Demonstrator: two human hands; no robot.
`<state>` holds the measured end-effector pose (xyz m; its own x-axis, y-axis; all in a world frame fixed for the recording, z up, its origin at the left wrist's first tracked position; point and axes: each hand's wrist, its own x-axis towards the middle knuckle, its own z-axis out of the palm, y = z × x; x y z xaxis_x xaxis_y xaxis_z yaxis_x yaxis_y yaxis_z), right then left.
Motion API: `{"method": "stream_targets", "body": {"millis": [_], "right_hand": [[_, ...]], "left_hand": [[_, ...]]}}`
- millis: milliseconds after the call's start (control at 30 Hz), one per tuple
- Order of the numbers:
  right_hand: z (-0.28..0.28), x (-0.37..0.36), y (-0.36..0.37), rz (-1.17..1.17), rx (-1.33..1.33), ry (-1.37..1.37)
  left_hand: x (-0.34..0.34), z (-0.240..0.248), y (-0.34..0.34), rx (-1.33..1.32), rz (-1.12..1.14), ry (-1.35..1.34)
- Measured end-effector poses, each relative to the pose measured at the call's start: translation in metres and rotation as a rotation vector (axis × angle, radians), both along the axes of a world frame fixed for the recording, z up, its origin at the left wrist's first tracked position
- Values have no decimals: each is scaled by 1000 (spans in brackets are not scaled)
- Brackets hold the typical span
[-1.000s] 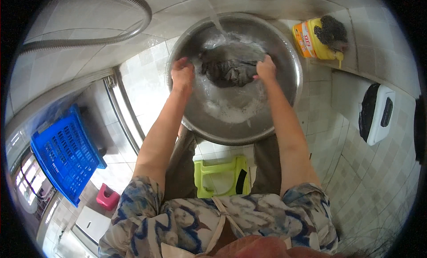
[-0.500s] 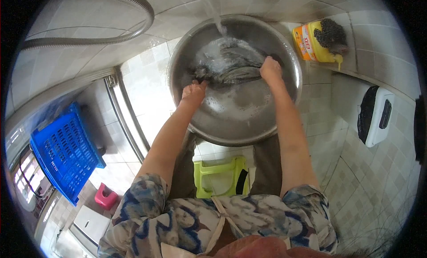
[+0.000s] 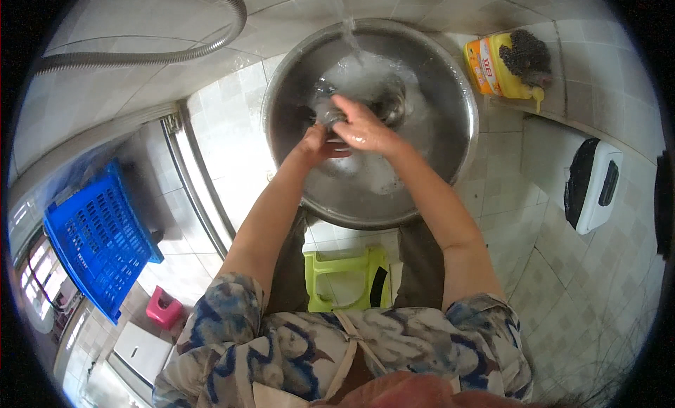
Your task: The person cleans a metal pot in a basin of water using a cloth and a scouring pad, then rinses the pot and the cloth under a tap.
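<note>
A dark grey wet cloth lies bunched in foamy water inside a large round metal basin. Much of the cloth is under the water and suds. Over the basin's left half my two hands meet at a gathered part of it. My left hand curls closed at the cloth's near left end. From the right, my right hand reaches across, thumb and fingers around the bunched cloth beside my left hand. A stream of water falls into the basin's far side.
A yellow jug with a dark scrubber on it stands right of the basin. A green stool is between my legs. Leftward are a blue crate, a pink stool and a metal hose. At right is a white bin.
My right hand has moved left across the basin to my left hand. The cloth, stretched between both hands before, is now bunched and lower in the water.
</note>
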<state>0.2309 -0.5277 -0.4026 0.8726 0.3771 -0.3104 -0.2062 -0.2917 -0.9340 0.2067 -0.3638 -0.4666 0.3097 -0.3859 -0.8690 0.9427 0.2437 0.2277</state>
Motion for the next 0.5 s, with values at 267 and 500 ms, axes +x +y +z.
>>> {"method": "stream_targets", "body": {"millis": [267, 500], "right_hand": [[88, -16, 51, 196, -16, -357], [-55, 22, -56, -154, -726, -561]], "left_hand": [[15, 49, -14, -7, 472, -353], [32, 87, -55, 221, 354, -164]]}}
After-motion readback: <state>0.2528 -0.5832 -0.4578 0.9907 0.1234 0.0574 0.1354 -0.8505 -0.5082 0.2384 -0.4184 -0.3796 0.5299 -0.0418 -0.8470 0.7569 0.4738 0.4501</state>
